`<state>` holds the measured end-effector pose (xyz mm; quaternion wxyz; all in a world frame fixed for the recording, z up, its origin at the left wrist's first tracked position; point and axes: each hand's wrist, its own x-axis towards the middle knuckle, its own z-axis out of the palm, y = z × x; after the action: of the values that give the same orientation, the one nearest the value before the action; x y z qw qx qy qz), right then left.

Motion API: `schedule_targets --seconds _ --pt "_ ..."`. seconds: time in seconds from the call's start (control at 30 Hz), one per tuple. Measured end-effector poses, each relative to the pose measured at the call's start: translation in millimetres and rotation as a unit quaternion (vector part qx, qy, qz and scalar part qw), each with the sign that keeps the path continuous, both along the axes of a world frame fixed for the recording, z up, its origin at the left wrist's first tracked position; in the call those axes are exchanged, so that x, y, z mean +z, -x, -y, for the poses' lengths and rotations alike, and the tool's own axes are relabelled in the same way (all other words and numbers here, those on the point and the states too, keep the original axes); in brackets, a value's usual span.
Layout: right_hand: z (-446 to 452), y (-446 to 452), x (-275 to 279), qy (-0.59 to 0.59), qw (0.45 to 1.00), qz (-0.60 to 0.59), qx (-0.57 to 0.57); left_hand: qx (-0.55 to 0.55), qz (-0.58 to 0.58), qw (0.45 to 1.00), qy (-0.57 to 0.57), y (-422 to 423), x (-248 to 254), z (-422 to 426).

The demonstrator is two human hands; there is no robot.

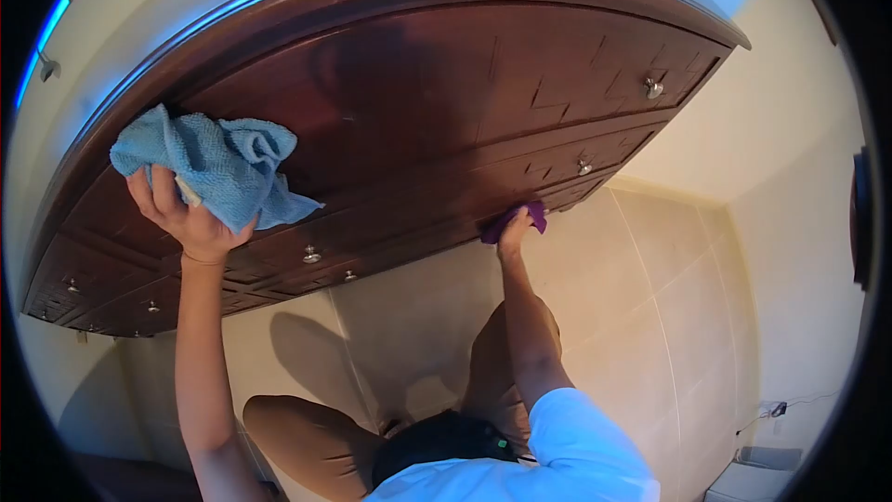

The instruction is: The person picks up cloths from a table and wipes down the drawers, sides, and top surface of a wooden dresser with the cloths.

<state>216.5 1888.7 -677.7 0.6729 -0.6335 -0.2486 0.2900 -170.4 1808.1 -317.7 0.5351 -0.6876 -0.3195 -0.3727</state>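
A dark brown wooden dresser [390, 102] with carved drawer fronts and silver knobs fills the upper part of the view. My left hand [200, 218] is closed on a crumpled light blue cloth [218, 163], raised against the upper left of the dresser front. Part of a pale label shows on this cloth near my fingers. Lower down and to the right, my right hand [514, 230] grips a purple cloth [502, 226] at the dresser's lower edge. The fingers of that hand are partly hidden by the cloth.
Silver knobs [653, 88] stick out from the drawer fronts. Beige floor tiles [613, 316] lie beneath, with my bent knees [307, 432] close to the dresser. A socket with a cable [773, 409] and a white box-like object [753, 483] are at the lower right.
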Motion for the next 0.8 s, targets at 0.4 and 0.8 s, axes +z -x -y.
schedule_targets --seconds 0.4,0.8 --pt "-17.3 -27.4 5.5 -0.123 0.939 -0.322 0.012 -0.001 -0.006 1.0 0.005 -0.7 2.1 1.9" --pt "49.9 119.7 63.2 -0.096 0.969 -0.226 0.038 0.017 0.004 1.0 0.007 2.5 -0.7 1.9"
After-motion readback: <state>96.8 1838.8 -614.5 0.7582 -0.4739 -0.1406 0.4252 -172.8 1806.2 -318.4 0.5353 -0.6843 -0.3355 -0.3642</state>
